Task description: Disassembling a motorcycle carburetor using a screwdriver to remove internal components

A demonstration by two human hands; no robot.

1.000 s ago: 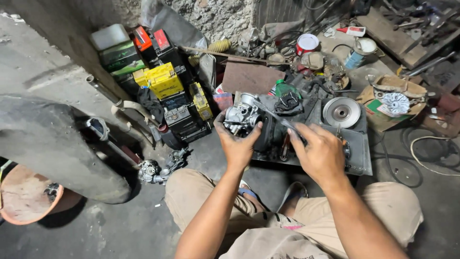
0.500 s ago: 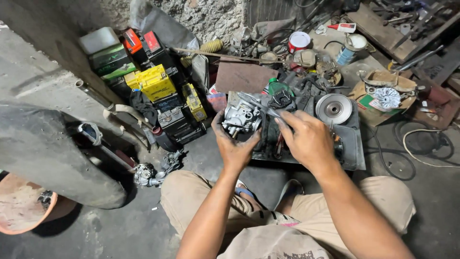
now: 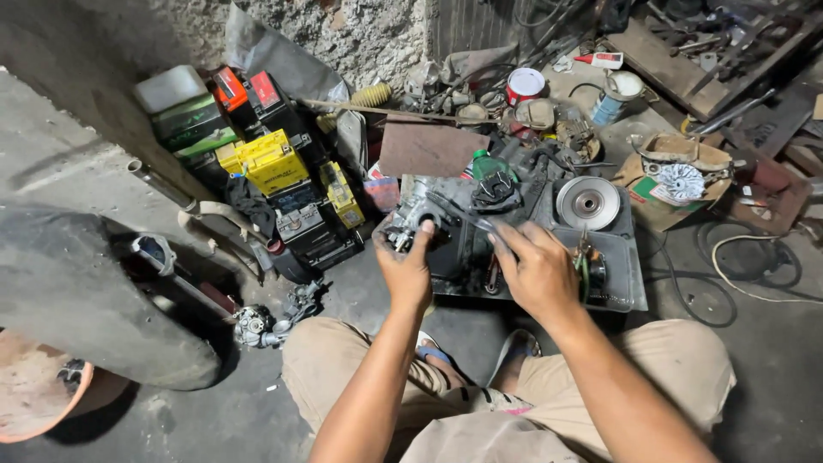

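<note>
Grey cast metal fills the left hand point(image 3: 407, 267) — a small engine part point(image 3: 420, 216), gripped from below with the thumb up along its side, held just above the near left corner of the dark metal tray point(image 3: 630, 287). The right hand point(image 3: 536, 270) is closed around a thin tool point(image 3: 467, 216) whose tip reaches back across to the part. Compared with half a second ago and a second ago, both hands keep much the same hold on the part; what has changed is mainly the view, which has tilted so the tray sits a little lower — the work on the part looks to be steady fine work rather than a fresh grasp.

On the tray's far right lies a round pulley disc point(image 3: 587, 202). Left of the tray, a stack of yellow and black batteries point(image 3: 273, 163) crowds close, and a tyre point(image 3: 77, 291) stands well beyond them. Right of the tray, a cardboard box point(image 3: 677, 184) with a fan-like part. Open room is scarce: the bare floor just in front of the tray, between it and the knees, is the only free patch.
</note>
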